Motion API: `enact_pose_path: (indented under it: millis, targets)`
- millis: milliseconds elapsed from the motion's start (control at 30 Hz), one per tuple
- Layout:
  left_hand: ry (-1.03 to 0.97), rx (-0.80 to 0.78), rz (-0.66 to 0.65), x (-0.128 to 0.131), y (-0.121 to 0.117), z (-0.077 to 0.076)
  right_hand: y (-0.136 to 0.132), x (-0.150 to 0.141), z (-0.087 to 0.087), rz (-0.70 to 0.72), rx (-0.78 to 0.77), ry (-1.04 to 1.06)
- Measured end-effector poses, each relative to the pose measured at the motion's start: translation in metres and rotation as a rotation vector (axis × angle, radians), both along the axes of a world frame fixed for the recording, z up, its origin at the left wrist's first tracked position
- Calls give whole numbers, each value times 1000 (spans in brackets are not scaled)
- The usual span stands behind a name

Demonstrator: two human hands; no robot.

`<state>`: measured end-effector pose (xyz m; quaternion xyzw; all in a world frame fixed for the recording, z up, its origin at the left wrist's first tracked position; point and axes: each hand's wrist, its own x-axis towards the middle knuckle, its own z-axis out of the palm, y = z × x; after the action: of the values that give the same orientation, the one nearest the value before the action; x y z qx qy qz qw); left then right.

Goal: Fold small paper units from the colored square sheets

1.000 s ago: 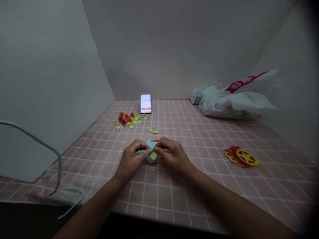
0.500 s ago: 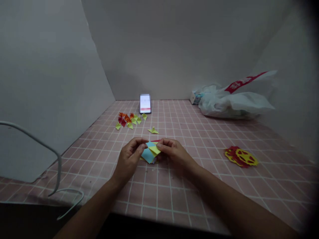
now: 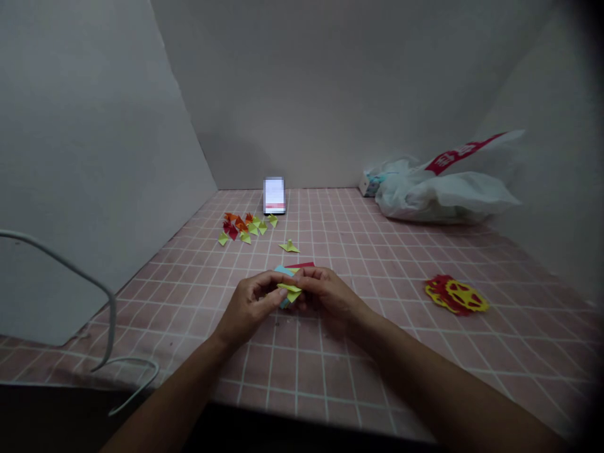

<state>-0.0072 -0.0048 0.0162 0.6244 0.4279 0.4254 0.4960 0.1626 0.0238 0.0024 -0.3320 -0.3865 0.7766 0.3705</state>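
Both hands (image 3: 248, 306) (image 3: 333, 296) pinch yellow paper (image 3: 293, 294) — folded, sharp-cornered.

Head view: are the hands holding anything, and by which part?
A yellow folded paper: the left hand holds it near its left end, the right hand near its right end; exact contact is partly hidden.

Craft booth: pale walls (image 3: 330, 94), folded paper figures (image 3: 242, 226)

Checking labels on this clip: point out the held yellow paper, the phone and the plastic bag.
Yellow paper (image 3: 291, 293): head view, on its visible folded face.
Phone (image 3: 274, 194): head view, middle of the lit screen.
Plastic bag (image 3: 427, 200): head view, middle of its white body.
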Motion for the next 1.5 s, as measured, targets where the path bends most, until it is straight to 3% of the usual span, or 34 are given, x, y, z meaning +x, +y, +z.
enact_pose_path:
  millis: [133, 300, 400, 700, 900, 1267, 1500]
  targets:
    - [-8, -15, 60, -1, 3, -6, 0, -2, -1, 6, 80, -44]
    - [2, -32, 173, -3, 5, -10, -1, -2, -1, -97, 473, -253]
    - [-10, -49, 179, -2, 5, -10, 0, -1, 0, -112, 593, -342]
    - [-89, -120, 146, -1, 5, -12, 1, -1, -1, -154, 612, -352]
    - [-66, -122, 142, 1, 5, -8, -3, -2, 2, -223, 719, -455]
    - [-95, -177, 150, 1, 5, -9, -5, -1, 7, -177, 771, -402]
    - [-219, -272, 112, 1, 5, -12, -5, 2, 7, -199, 855, -444]
